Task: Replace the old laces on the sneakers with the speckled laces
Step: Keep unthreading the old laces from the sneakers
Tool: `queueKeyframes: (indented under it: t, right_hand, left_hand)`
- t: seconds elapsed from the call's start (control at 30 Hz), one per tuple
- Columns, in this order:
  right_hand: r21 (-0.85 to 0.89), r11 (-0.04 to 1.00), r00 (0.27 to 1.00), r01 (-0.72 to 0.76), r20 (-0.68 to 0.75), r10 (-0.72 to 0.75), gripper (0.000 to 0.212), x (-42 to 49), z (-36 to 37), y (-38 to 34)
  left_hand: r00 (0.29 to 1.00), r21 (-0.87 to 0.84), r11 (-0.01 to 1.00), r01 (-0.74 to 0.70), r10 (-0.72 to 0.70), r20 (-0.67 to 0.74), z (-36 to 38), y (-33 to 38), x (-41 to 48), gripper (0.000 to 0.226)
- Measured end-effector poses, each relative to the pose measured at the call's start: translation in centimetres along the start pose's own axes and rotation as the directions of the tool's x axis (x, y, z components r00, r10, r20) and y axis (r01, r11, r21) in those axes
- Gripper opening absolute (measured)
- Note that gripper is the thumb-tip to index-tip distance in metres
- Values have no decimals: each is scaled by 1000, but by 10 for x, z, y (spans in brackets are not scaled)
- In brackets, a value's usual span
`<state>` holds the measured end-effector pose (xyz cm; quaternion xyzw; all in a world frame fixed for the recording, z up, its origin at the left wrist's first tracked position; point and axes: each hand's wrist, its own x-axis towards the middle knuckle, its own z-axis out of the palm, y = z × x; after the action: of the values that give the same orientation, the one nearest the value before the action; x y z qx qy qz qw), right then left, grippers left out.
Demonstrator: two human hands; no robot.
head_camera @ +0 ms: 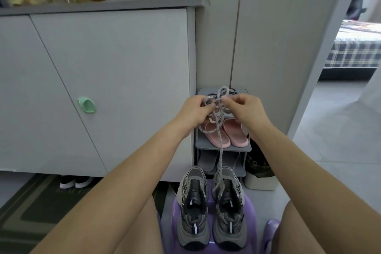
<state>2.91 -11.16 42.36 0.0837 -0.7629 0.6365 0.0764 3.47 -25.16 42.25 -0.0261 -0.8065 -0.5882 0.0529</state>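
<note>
Two grey sneakers stand side by side on a purple stool (250,231), toes away from me: the left sneaker (193,208) and the right sneaker (228,206). Both my hands are raised in front of me. My left hand (195,112) and my right hand (245,112) pinch a tangled bundle of speckled lace (220,99) between them. One strand of that lace (221,150) hangs straight down to the toe of the right sneaker. Whether it runs through its eyelets I cannot tell.
Behind the stool stands a small grey shoe rack (222,146) with pink slippers (226,132) and grey slippers below. A white cabinet (99,88) with a green handle (86,105) fills the left. A white bin (260,181) stands right of the rack. A doorway opens at right.
</note>
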Motion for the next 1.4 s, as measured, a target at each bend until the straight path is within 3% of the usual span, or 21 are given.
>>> queueKeyframes:
  t: [0.1, 0.23, 0.3, 0.37, 0.43, 0.57, 0.63, 0.73, 0.8, 1.0, 1.2, 1.3, 1.4]
  right_hand:
    - [-69, 991, 993, -111, -46, 108, 32, -9, -9, 20]
    - [-341, 930, 925, -138, 291, 244, 28, -25, -7, 49]
    - [-362, 924, 900, -125, 351, 259, 19, -29, -6, 58]
    - [-364, 922, 909, -134, 327, 261, 7, -29, -10, 61]
    - [-296, 938, 943, -182, 216, 251, 9, -22, -18, 59]
    - [109, 962, 968, -251, 13, 251, 8, -4, -34, 46]
    - [189, 949, 968, -251, 21, 252, 7, 3, -37, 41]
    - [259, 927, 962, -272, 97, 255, 22, 4, -41, 41]
    - [219, 933, 957, -284, 123, 262, 19, -1, -49, 48]
    - [94, 933, 930, -349, 159, 332, 15, -12, -78, 71]
    - [-10, 942, 935, -336, 118, 335, 9, -7, -97, 85]
    - [-63, 932, 927, -356, 100, 361, 24, -6, -104, 91]
    - [-39, 928, 921, -369, 116, 371, 55, -5, -108, 99]
  left_hand:
    - [999, -99, 995, 14, -17, -32, -3, 3, 7, 20]
    - [1000, -159, 987, -3, 0, -17, -1, 10, 14, 13]
    - [1000, -130, 992, -4, 2, -11, 1, 14, 19, 15]
    - [1000, -58, 998, -13, 12, -22, 0, 19, 23, 20]
    - [999, 37, 999, -34, 35, -34, 0, 20, 26, 18]
    - [995, 218, 971, -95, 91, 26, 13, 10, 27, 18]
    - [990, 279, 951, -135, 116, 82, 28, 3, 24, 16]
    - [970, 271, 945, -181, 125, 210, 52, -6, 21, 9]
    - [960, 319, 926, -204, 124, 252, 65, -11, 21, 11]
    - [935, 465, 859, -214, 42, 353, 101, -26, 31, 77]
    - [887, 442, 867, -230, 0, 462, 124, -30, 42, 86]
    - [852, 416, 871, -262, 7, 524, 132, -35, 44, 89]
    - [801, 347, 897, -274, 14, 598, 137, -38, 43, 84]
